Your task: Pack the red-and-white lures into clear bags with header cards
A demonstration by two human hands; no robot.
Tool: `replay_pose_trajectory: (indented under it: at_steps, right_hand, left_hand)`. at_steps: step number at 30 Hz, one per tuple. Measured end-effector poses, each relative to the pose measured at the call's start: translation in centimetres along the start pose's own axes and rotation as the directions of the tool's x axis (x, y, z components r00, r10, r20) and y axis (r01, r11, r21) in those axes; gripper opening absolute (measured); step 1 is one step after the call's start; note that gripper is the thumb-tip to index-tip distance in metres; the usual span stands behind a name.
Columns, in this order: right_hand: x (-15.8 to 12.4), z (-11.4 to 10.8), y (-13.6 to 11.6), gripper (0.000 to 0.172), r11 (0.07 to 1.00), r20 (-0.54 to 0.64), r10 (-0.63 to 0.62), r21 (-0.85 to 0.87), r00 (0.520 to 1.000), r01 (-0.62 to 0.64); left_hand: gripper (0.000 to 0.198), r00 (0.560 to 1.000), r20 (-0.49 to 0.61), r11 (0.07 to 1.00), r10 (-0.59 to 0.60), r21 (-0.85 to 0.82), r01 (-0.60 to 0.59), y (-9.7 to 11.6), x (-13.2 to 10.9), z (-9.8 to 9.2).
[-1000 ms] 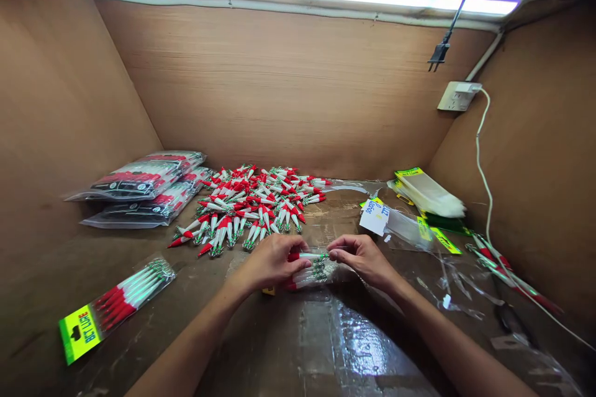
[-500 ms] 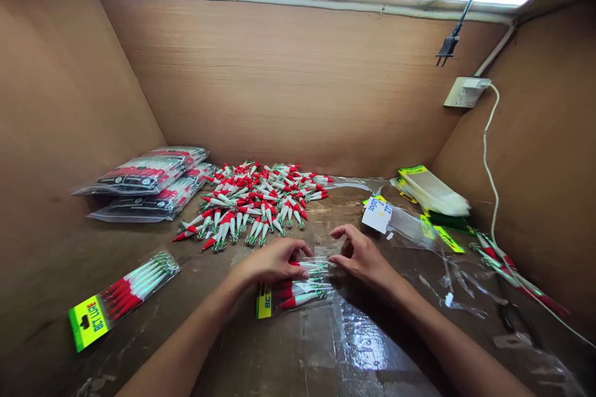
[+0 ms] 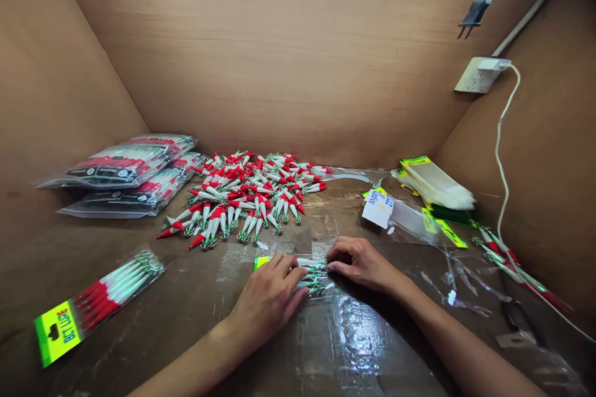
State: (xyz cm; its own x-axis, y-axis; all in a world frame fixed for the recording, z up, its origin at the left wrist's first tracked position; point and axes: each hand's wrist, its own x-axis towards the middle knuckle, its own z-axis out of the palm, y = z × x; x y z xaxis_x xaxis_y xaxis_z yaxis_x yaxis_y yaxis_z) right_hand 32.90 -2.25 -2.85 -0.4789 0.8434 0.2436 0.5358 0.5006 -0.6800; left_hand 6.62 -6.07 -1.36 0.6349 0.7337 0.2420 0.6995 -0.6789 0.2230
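Note:
A clear pack of squid lures [image 3: 317,268], red and white with green hook crowns, lies flat on the table in front of me. Its yellow-green header [image 3: 261,262] pokes out at the left, mostly hidden. My left hand [image 3: 274,288] covers the pack's middle, with its fingers bent over the lures and its thumb along the near side. At the hook end, my right hand [image 3: 351,260] has finger and thumb closed on the bag's right edge. Another filled lure pack [image 3: 109,294] rests at the left, its header towards me.
Behind my hands spreads a pile of loose lures [image 3: 251,195]. Bulk bags [image 3: 123,167] are stacked at the left. At the right are empty header bags [image 3: 437,183], a white handwritten label [image 3: 377,208], several loose lures [image 3: 500,248] and a white cable [image 3: 500,155].
My left hand has moved from pinching near the pack's top to lying across it. The right hand has come in to the bag's right end. The view has tilted down.

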Motion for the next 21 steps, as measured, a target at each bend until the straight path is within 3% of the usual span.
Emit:
replay_pose_trajectory:
  at_steps: [7, 21]
  right_hand:
    - [0.13, 0.16, 0.34, 0.009, 0.999, 0.004, -0.05, 0.004, 0.999, 0.05]
    - [0.06, 0.48, 0.44, 0.016, 0.994, -0.004, -0.095, -0.06, 0.995, 0.095]
  left_hand:
    - [0.022, 1.0, -0.011, 0.997, 0.017, -0.073, -0.018, -0.71, 0.27, 0.61]
    - [0.022, 0.997, 0.072, 0.993, 0.014, -0.117, -0.006, -0.81, 0.27, 0.38]
